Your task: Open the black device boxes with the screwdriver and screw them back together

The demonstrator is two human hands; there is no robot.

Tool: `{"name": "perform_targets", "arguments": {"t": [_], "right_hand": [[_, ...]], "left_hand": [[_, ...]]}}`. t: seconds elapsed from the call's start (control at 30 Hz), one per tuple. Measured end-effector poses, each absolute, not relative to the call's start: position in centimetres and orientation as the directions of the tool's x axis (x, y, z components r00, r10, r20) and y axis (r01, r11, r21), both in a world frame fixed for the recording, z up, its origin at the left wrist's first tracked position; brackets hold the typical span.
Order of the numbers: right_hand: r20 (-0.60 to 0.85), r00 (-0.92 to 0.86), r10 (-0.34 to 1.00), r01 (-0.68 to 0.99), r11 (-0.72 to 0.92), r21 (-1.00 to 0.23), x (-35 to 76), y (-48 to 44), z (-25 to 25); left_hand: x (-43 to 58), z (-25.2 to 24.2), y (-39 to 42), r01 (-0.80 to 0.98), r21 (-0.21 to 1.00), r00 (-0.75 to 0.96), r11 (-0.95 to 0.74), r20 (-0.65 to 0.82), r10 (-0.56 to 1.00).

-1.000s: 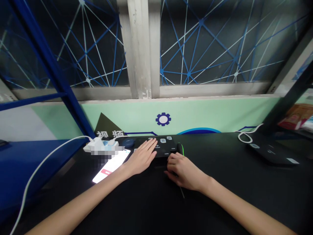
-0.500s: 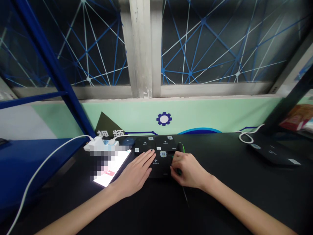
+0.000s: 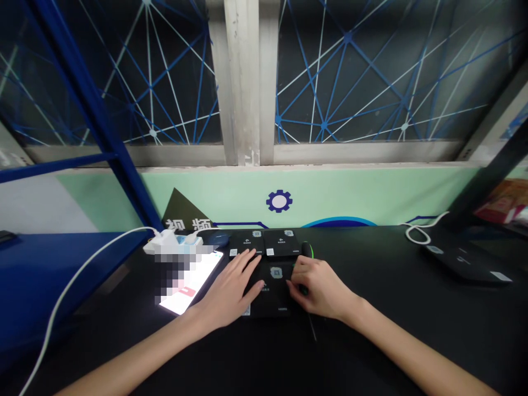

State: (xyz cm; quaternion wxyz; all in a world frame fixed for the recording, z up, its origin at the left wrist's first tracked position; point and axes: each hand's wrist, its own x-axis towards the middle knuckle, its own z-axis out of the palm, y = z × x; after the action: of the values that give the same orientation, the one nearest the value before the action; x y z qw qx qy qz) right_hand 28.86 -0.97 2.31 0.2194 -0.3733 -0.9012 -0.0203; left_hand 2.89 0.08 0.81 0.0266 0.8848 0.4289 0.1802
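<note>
A flat black box (image 3: 273,289) with a small white label lies on the black table between my hands. My left hand (image 3: 233,290) rests on its left edge, fingers stretched out and slightly spread. My right hand (image 3: 317,286) is curled at the box's right edge and grips a thin black tool with a green stripe (image 3: 306,254); its shaft runs out under my wrist. Two more black boxes (image 3: 264,243) lie side by side just behind.
A lit phone (image 3: 193,280) lies left of my left hand, beside a white power strip (image 3: 165,243) with a white cable and a dark blue mouse (image 3: 218,238). Another black device (image 3: 462,259) and a coiled white cable (image 3: 414,234) sit at right. A blue frame post stands left.
One black box has come toward me from the row at the back, with both hands drawing back along with it. My left hand now lies on its left edge.
</note>
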Motion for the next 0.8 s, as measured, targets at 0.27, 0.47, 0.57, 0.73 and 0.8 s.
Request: {"name": "perform_targets", "arguments": {"t": [0.27, 0.47, 0.57, 0.73, 0.8], "right_hand": [[0.412, -0.632, 0.656, 0.681, 0.724, -0.109, 28.8, -0.9, 2.2], [0.401, -0.635, 0.66, 0.679, 0.725, -0.118, 28.9, -0.8, 2.0], [0.394, -0.64, 0.66, 0.676, 0.727, -0.119, 28.9, -0.8, 2.0], [0.392, -0.636, 0.665, 0.682, 0.722, -0.119, 28.8, -0.7, 1.9], [0.392, -0.636, 0.665, 0.681, 0.722, -0.121, 28.8, -0.7, 1.9]], "left_hand": [[5.2, 0.7, 3.0, 0.745, 0.121, 0.617, -0.657, 0.25, 0.746], [5.7, -0.4, 3.6, 0.756, 0.124, 0.6, -0.643, 0.26, 0.756], [5.6, -0.5, 3.6, 0.758, 0.117, 0.599, -0.642, 0.267, 0.755], [5.6, -0.3, 3.6, 0.75, 0.105, 0.611, -0.653, 0.265, 0.746], [5.6, -0.3, 3.7, 0.74, 0.11, 0.619, -0.664, 0.276, 0.735]]}}
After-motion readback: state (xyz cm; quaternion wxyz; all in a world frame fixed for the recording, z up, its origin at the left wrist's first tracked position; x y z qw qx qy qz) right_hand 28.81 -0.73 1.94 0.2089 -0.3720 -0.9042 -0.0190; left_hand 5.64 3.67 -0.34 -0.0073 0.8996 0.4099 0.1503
